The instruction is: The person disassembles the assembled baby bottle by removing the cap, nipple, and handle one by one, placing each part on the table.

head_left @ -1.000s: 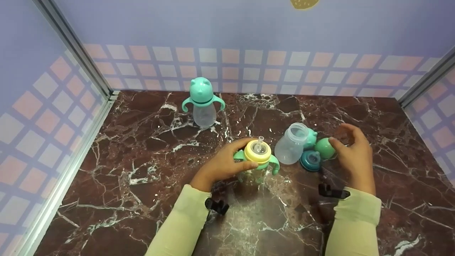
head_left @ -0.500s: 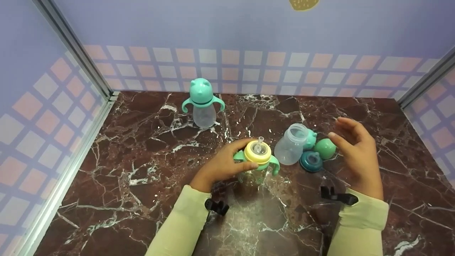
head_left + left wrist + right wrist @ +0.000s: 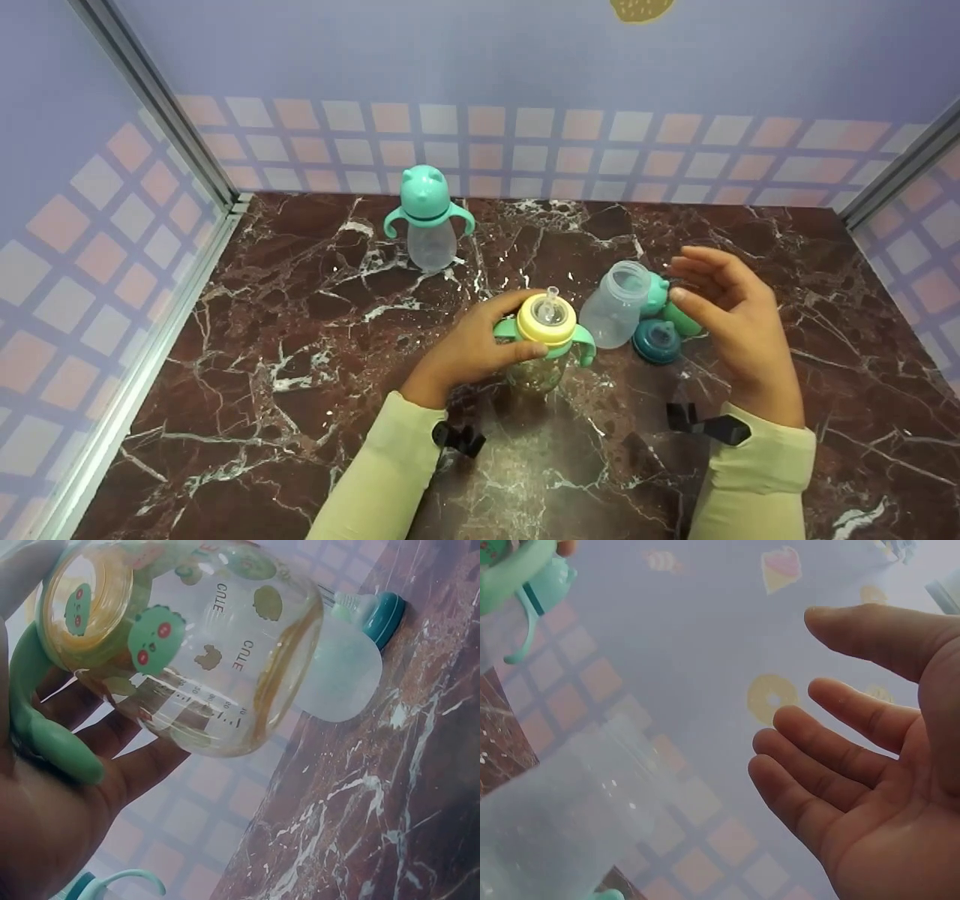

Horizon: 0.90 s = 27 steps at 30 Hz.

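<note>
My left hand (image 3: 469, 343) grips a clear baby bottle (image 3: 217, 667) by its upper part, fingers behind and thumb in front. The bottle has a yellow collar (image 3: 547, 321), a clear straw spout on top and green handles (image 3: 583, 345); green cartoon prints show in the left wrist view. My right hand (image 3: 742, 322) holds nothing, its fingers loosely bent over a round green cap (image 3: 684, 321), which it partly covers in the head view. Left of that hand stand an uncapped frosted bottle (image 3: 611, 315), a dark teal collar with nipple (image 3: 656, 343) and a turquoise animal-shaped cap (image 3: 655, 294).
A frosted bottle with a turquoise animal cap and handles (image 3: 426, 221) stands farther back, left of centre. The dark marbled table (image 3: 315, 450) is bounded by a lilac wall (image 3: 525, 67) with checks behind and by side panels.
My right hand drew back to the right from the green cap, then came leftward over it with loosely bent fingers. My left hand stays on the bottle, which has shifted very slightly right.
</note>
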Available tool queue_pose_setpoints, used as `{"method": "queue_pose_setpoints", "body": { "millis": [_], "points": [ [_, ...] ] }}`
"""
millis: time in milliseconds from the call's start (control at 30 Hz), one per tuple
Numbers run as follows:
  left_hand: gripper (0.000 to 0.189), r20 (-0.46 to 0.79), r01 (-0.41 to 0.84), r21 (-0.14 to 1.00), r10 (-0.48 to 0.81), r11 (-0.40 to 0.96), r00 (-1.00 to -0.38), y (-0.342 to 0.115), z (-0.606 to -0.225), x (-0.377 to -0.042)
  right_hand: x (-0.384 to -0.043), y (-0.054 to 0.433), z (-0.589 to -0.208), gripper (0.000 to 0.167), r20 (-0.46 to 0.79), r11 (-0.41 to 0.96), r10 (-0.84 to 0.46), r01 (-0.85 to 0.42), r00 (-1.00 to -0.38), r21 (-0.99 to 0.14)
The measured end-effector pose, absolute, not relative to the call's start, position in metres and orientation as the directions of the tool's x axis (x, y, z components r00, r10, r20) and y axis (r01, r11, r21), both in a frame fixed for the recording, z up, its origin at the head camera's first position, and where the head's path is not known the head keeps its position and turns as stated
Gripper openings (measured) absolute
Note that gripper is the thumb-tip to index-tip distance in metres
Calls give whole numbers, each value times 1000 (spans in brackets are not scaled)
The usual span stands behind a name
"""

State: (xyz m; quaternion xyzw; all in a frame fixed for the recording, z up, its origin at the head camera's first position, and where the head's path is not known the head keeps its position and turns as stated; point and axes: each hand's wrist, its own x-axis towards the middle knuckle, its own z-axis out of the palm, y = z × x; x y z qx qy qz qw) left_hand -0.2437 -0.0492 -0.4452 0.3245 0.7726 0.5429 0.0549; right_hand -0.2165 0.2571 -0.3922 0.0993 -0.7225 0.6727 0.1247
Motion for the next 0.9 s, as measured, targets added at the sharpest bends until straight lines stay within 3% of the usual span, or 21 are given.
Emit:
{"method": "queue_pose_setpoints", "body": {
  "millis": [267, 500, 700, 900],
  "points": [
    [69, 313, 472, 868, 568, 155, -761, -48, -441, -241, -214, 248, -390, 46, 312, 95, -55, -316, -948, -944],
    [82, 325, 467, 877, 575, 114, -750, -46, -439, -240, -212, 238, -388, 48, 300, 70, -98, -307, -949, -949],
    [67, 325, 461, 882, 576, 102, -750, -44, -436, -237, -209, 229, -387, 49, 310, 41, -165, -321, -936, -946],
    [66, 321, 446, 891, 575, 86, -753, -41, -431, -233, -209, 222, -387, 51, 323, 60, -247, -347, -914, -936]
  ]
}}
